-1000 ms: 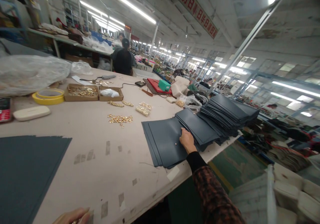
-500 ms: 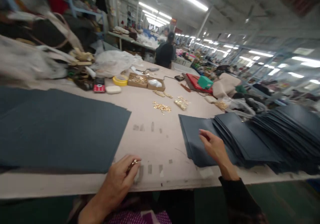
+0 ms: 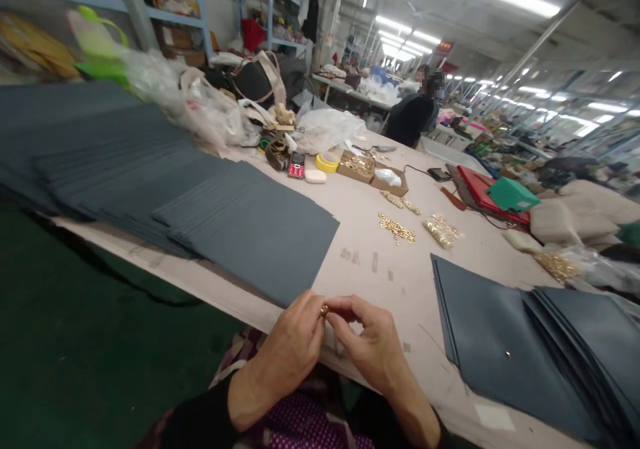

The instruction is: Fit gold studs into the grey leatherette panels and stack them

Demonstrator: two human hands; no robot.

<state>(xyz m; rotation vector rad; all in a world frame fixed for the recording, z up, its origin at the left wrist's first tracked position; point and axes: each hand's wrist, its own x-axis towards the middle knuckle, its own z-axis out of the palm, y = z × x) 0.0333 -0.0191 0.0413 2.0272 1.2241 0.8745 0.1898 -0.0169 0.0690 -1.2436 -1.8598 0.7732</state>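
**Close pinch work, lower centre of frame**

Largest first. Pale worktable [image 3: 345,202] runs across the middle of my feed. Left side to centre: dark sheets in overlapping stacks [image 3: 265,229], nearest corner just beside the fingers. Lower right: a second lot of dark sheets [image 3: 480,315], smoother and shinier. I judge each sheet light, bendable but fairly firm, likely to slide on its neighbours; best taken by an edge or corner.

Left hand [image 3: 290,339], lower centre: fingers curled, thumb side closed on the gold pieces [image 3: 324,310], a small clump showing at the tips. Right hand [image 3: 373,342] faces it, thumb and forefinger bowed into a loop, tips nearly meeting at that same clump. Can't tell whether they have a piece gripped. How many pieces, also unclear.

Right of centre, a loose gold pile [image 3: 397,227] on the table.

Smallest: one shiny bit [image 3: 508,354] on the right-hand sheets.

My read on the gold: hard, very light, probably slick and easily dropped. Fingertip pinch across the sides, I'd say, one at a time.
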